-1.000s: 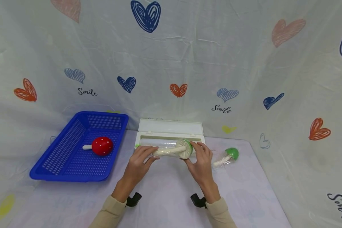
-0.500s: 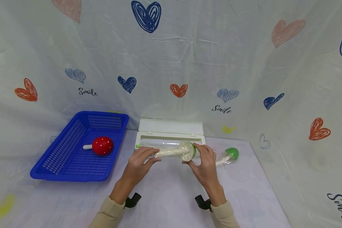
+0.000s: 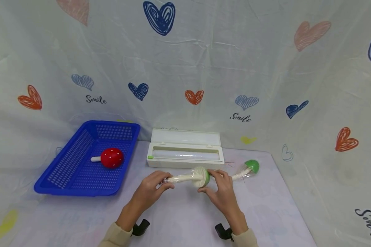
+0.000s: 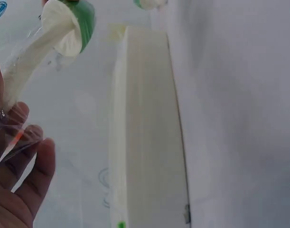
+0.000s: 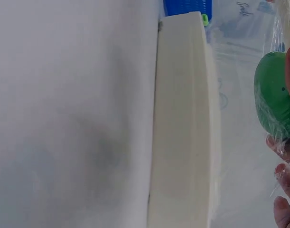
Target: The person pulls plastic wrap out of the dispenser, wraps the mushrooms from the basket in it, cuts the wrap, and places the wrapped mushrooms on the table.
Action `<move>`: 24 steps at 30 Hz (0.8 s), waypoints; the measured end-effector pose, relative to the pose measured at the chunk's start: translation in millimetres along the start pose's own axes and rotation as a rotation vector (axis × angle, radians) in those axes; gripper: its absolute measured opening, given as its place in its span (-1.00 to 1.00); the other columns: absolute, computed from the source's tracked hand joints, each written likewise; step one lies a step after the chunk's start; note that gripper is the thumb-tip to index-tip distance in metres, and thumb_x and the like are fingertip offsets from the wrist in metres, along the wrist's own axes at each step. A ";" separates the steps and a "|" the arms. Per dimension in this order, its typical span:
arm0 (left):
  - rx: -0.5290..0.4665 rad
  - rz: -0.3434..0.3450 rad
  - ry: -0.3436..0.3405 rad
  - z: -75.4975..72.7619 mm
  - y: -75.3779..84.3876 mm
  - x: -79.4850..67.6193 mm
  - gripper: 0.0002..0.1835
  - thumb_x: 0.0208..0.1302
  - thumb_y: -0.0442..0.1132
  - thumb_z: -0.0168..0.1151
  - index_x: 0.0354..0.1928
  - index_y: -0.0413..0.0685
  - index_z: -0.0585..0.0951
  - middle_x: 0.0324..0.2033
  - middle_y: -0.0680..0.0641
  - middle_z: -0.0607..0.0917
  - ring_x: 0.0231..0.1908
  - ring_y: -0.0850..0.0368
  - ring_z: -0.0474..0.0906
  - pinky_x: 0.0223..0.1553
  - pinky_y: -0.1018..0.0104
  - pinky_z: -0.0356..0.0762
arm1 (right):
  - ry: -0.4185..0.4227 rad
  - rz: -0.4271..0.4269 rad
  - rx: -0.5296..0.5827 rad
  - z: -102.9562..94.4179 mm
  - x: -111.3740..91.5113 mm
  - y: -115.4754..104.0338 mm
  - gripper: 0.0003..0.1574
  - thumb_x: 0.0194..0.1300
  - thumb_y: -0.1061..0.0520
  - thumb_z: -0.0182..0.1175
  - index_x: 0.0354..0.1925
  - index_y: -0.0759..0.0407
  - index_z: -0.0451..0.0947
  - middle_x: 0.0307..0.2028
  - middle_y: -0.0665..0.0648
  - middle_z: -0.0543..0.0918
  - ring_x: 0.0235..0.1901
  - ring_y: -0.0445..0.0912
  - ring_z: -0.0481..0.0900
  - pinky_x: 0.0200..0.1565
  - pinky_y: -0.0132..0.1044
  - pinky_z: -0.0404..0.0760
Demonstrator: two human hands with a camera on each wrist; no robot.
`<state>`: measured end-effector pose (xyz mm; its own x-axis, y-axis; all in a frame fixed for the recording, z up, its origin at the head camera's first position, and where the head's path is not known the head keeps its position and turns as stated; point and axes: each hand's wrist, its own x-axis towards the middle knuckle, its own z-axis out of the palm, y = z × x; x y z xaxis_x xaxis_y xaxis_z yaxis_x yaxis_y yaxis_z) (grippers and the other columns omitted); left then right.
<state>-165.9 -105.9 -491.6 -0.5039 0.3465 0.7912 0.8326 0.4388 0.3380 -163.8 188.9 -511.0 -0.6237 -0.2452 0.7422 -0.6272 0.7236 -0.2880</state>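
Note:
A toy mushroom [image 3: 191,177] with a green cap and pale stem, wrapped in clear film, is held level between both hands. My left hand [image 3: 150,188] pinches the stem end. In the left wrist view, loose film [image 4: 12,147] bunches about those fingers. My right hand [image 3: 221,192] grips the cap between thumb and fingers; the right wrist view shows the green cap [image 5: 270,92] with film on it. Behind the hands stands a white cling film dispenser [image 3: 185,163], its lid raised and a roll [image 3: 185,155] inside.
A blue basket [image 3: 77,192] stands at the left. In it lies a red toy mushroom [image 3: 112,158] with white dots. A second green-capped mushroom [image 3: 251,166] in film lies on the table right of the right hand. A curtain with hearts hangs behind.
Both hands have brought the wrapped mushroom down toward the person, away from the dispenser, whose roll and front now show fully. The right hand has also shifted slightly right.

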 end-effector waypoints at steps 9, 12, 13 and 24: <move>0.022 -0.280 -0.128 14.4 -7.5 -22.2 -0.73 0.15 -0.22 0.52 -0.12 -0.05 0.70 -0.23 0.12 0.66 -0.37 0.40 0.43 -0.39 0.60 0.48 | -0.169 0.115 0.003 15.4 -17.8 7.1 -0.02 -0.18 -0.15 0.66 0.17 0.26 0.61 -0.07 0.15 0.78 -0.09 0.00 0.72 -0.04 -0.01 0.67; 0.032 -0.420 -0.188 20.7 -12.5 -27.4 -0.76 0.19 -0.18 0.49 -0.11 -0.04 0.72 -0.23 0.14 0.63 -0.36 0.39 0.43 -0.35 0.52 0.53 | -0.223 0.157 -0.004 21.5 -17.6 9.0 -0.06 -0.10 -0.17 0.62 0.18 0.25 0.61 -0.05 0.15 0.78 -0.02 0.04 0.70 0.01 0.02 0.66; 0.032 -0.465 -0.207 22.3 -13.8 -28.9 -0.76 0.21 -0.17 0.47 -0.11 -0.04 0.72 -0.23 0.14 0.63 -0.35 0.39 0.43 -0.33 0.49 0.55 | -0.238 0.171 -0.005 23.7 -17.1 9.5 -0.08 -0.09 -0.17 0.62 0.18 0.24 0.62 -0.04 0.15 0.78 -0.01 0.06 0.69 0.03 0.03 0.65; 0.120 -0.659 -0.332 40.0 -30.1 -36.3 -0.84 0.31 -0.07 0.39 -0.16 0.06 0.72 -0.29 0.20 0.58 -0.33 0.37 0.45 -0.27 0.39 0.53 | -0.244 0.150 -0.039 41.8 -10.7 16.1 -0.23 -0.03 -0.12 0.62 0.05 0.28 0.66 -0.14 0.12 0.58 -0.05 0.09 0.56 -0.02 -0.02 0.60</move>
<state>-181.9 -98.5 -550.9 -0.9484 0.2044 0.2423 0.3131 0.7229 0.6159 -186.8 176.2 -548.8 -0.8048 -0.2778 0.5245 -0.5040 0.7866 -0.3568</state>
